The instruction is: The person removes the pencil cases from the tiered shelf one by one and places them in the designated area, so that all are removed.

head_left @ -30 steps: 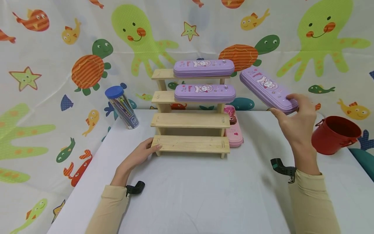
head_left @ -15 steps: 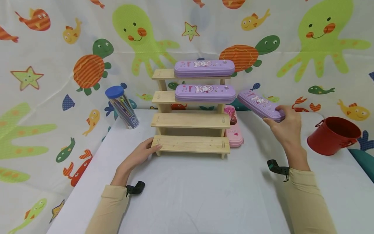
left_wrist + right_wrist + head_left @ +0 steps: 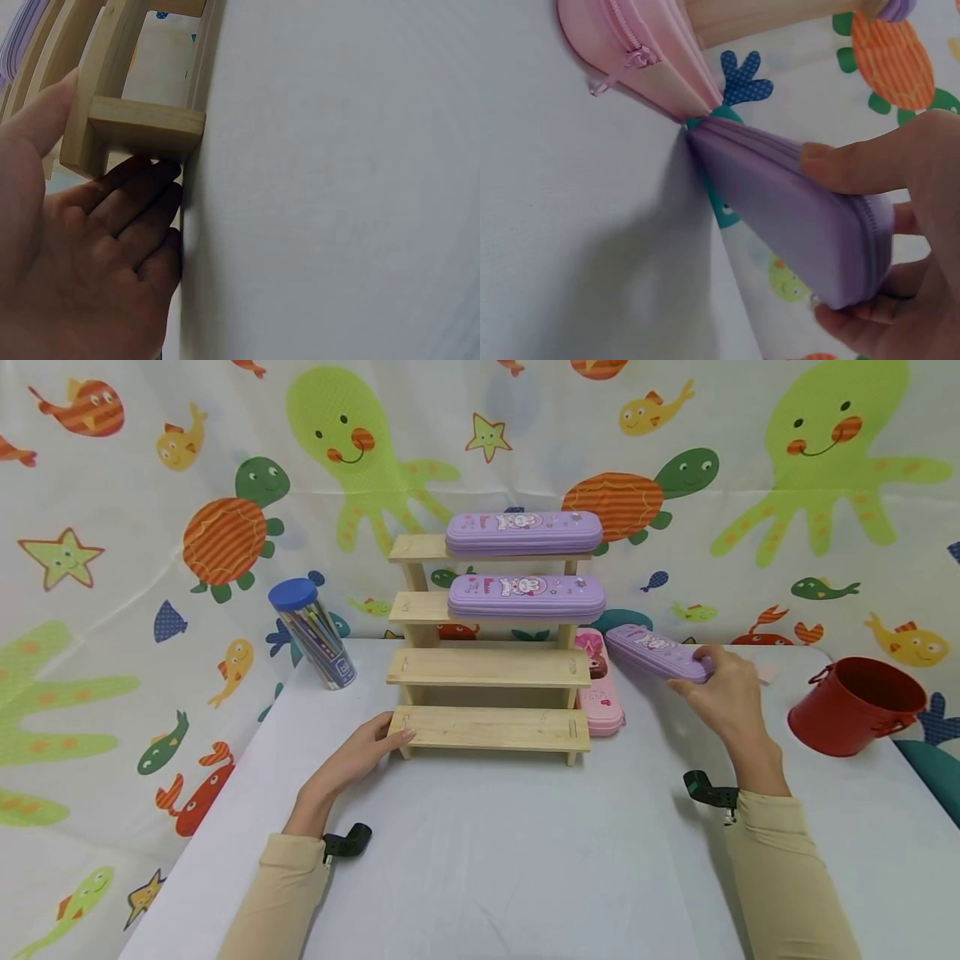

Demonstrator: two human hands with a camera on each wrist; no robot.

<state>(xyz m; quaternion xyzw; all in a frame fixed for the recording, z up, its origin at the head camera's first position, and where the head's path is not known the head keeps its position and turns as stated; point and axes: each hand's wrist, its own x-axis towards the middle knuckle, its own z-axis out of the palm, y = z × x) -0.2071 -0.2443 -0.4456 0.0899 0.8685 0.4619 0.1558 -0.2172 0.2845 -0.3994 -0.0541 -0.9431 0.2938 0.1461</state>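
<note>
My left hand [image 3: 367, 747] grips the left end of the lowest step of a wooden tiered shelf [image 3: 491, 727]. The thumb lies on the board's top, and in the left wrist view the fingers [image 3: 142, 217] reach along its underside and leg. On the right, my right hand [image 3: 723, 693] pinches the near end of a purple pencil case [image 3: 656, 652] between thumb and fingers. That case slants back and left, its far end low by a pink pencil case [image 3: 602, 693] beside the shelf. Matching purple pencil cases lie on the top step [image 3: 525, 533] and the second step [image 3: 527, 597].
A clear tube of pens with a blue lid [image 3: 313, 635] leans at the back left of the white table [image 3: 487, 860]. Beyond my right hand sits a red bucket [image 3: 855, 706]. A curtain [image 3: 525, 452] printed with sea animals hangs behind.
My right hand has lowered the purple pencil case and brought it leftward, its far end now near the pink case. My left hand stays on the shelf.
</note>
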